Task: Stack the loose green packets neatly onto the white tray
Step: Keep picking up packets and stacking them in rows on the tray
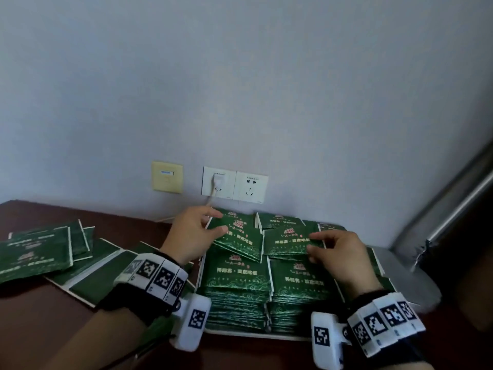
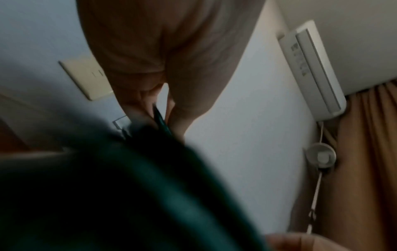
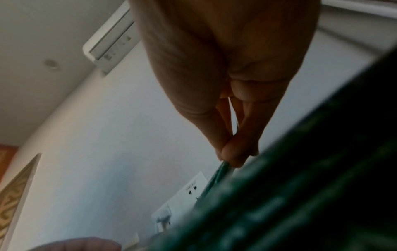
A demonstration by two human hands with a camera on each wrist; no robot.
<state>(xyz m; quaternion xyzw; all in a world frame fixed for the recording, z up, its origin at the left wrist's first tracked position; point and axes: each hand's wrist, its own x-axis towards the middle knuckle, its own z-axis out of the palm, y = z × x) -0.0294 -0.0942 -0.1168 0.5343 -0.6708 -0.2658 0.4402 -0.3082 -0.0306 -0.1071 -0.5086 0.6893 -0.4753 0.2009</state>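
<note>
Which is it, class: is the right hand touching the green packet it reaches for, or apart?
Touching. The right wrist view shows the right hand pinching the green packet edge between thumb and fingertips.

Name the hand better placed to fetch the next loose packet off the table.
Left. The loose packets lie on its side of the tray; the left hand is nearer, though both hands hold packets now.

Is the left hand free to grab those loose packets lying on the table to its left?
Probably not yet: the left hand already pinches a green packet over the tray's stacks. Nothing blocks the way to the loose packets, once it lets go.
</note>
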